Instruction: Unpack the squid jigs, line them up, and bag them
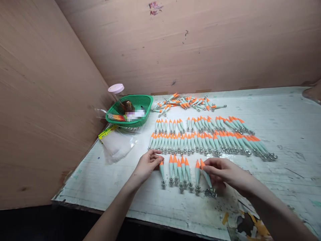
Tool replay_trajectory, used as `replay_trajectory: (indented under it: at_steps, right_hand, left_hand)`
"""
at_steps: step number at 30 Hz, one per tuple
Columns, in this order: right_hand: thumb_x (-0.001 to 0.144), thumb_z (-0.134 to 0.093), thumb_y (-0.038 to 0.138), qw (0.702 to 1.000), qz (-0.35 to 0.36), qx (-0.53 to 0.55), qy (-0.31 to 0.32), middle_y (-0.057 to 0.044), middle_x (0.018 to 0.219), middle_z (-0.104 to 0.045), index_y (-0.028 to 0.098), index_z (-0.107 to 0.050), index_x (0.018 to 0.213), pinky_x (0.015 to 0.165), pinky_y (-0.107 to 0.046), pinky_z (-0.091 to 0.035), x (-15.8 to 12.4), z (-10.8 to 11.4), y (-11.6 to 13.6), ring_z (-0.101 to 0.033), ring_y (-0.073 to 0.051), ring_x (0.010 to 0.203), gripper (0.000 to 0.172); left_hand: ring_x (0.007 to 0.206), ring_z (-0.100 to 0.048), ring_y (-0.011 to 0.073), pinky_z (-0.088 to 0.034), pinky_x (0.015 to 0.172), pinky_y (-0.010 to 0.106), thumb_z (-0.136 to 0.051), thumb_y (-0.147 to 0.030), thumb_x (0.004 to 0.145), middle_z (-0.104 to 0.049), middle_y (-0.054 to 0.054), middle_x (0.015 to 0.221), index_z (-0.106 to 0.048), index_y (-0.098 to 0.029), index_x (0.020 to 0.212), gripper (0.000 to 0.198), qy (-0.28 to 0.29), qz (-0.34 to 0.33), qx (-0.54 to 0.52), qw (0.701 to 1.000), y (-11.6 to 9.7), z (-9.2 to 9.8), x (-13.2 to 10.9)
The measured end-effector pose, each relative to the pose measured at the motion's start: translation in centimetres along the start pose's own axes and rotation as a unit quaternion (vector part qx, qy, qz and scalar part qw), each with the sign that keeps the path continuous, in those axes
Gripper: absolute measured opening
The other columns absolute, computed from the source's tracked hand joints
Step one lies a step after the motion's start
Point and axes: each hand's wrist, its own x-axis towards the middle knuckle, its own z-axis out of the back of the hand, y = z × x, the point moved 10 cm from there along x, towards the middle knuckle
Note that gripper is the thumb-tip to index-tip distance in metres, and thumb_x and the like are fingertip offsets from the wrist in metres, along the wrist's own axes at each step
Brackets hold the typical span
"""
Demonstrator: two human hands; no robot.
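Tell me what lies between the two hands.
In the head view, a short row of orange-tipped lures lies between the left hand and right hand.

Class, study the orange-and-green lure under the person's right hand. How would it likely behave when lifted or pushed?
The lure looks rigid: it lies straight like its neighbours. Its round, tapered body would probably roll in an arc if pushed. The metal hook cluster may snag skin or neighbouring lures.

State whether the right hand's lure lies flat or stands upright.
Flat: the lure lies lengthwise on the table, right hand pinching its tip.
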Motion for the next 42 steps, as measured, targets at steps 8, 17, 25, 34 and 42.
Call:
replay_trajectory:
  at_steps: [8, 17, 25, 34, 42]
  right_hand:
    - [0.068, -0.065, 0.043, 0.994, -0.054, 0.037, -0.086, 0.001, 0.049, -0.059, 0.019, -0.053, 0.073, 0.039, -0.022, -0.040, -0.6, 0.4, -3.9, -0.054, -0.012, 0.040, 0.027]
    - [0.069, -0.062, 0.044, 0.992, -0.008, 0.062, -0.111, 0.001, 0.059, -0.062, 0.019, -0.052, 0.075, 0.036, -0.021, -0.039, -0.1, 0.4, -4.7, -0.056, -0.011, 0.040, 0.028]
    - [0.082, -0.053, 0.038, 0.967, 0.123, -0.169, -0.148, 0.001, 0.058, -0.059, 0.021, -0.059, 0.075, 0.045, -0.025, -0.040, -1.6, 4.7, 3.2, -0.056, -0.013, 0.046, 0.020]
    - [0.084, -0.055, 0.012, 0.848, 0.198, -0.396, -0.292, -0.006, 0.089, -0.069, 0.016, -0.066, 0.077, 0.077, -0.028, -0.046, 12.4, 13.3, 17.9, -0.063, -0.017, 0.086, 0.014]
    - [0.089, -0.058, 0.033, 0.833, 0.152, -0.409, -0.340, -0.005, 0.098, -0.065, 0.015, -0.064, 0.083, 0.088, -0.040, -0.046, 20.1, 14.9, 19.3, -0.058, -0.019, 0.099, 0.020]
  left_hand:
    - [0.071, -0.059, 0.0149, -0.052, 0.062, 0.028, -0.064, -0.030, 0.070, -0.060, 0.004, 0.088, -0.062, -0.017, 0.095, 0.027, -0.084, -0.139, 0.227, 0.960, -2.4, -0.1, -1.0]
    - [0.067, -0.057, 0.0145, -0.050, 0.058, 0.027, -0.060, -0.030, 0.075, -0.059, 0.003, 0.084, -0.062, -0.018, 0.095, 0.023, -0.061, -0.171, 0.283, 0.942, -2.5, -1.4, -1.3]
    - [0.073, -0.059, 0.0166, -0.049, 0.062, 0.029, -0.051, -0.033, 0.085, -0.058, 0.005, 0.093, -0.060, -0.019, 0.102, 0.024, -0.078, -0.274, 0.411, 0.866, -8.4, -1.2, -1.5]
    - [0.097, -0.061, 0.0229, -0.044, 0.083, 0.033, -0.055, -0.012, 0.081, -0.064, 0.009, 0.108, -0.066, -0.017, 0.091, 0.015, -0.149, -0.259, 0.445, 0.844, -18.3, -5.5, 15.0]
    - [0.084, -0.066, 0.0224, -0.045, 0.070, 0.028, -0.065, -0.024, 0.076, -0.071, 0.008, 0.083, -0.061, -0.017, 0.085, 0.013, -0.205, -0.181, 0.347, 0.897, -18.0, -9.5, 23.8]
